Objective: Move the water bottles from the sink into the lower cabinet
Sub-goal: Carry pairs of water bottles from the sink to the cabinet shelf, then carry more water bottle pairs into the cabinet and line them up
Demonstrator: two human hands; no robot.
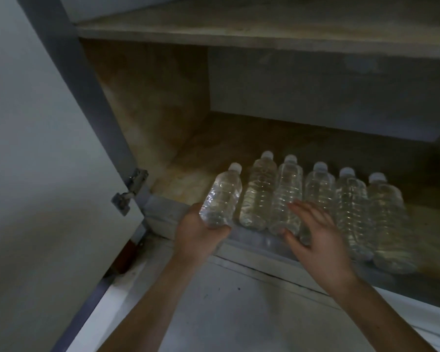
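Five clear bottles (319,186) abreast in cabinet (214,148); sixth (221,196) leftmost

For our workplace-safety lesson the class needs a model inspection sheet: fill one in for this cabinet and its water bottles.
Surface: cabinet floor, brownish, bare at the back.
Job's things: five water bottles lie side by side, caps toward the back; sixth bottle held at the row's left end.
Clutter: nothing seen.
Hands: left hand grips the sixth bottle's base; right hand open, fingers spread over the row's middle.
Cables: nothing seen.
Surroundings: cabinet door open at left on a metal hinge; shelf above.
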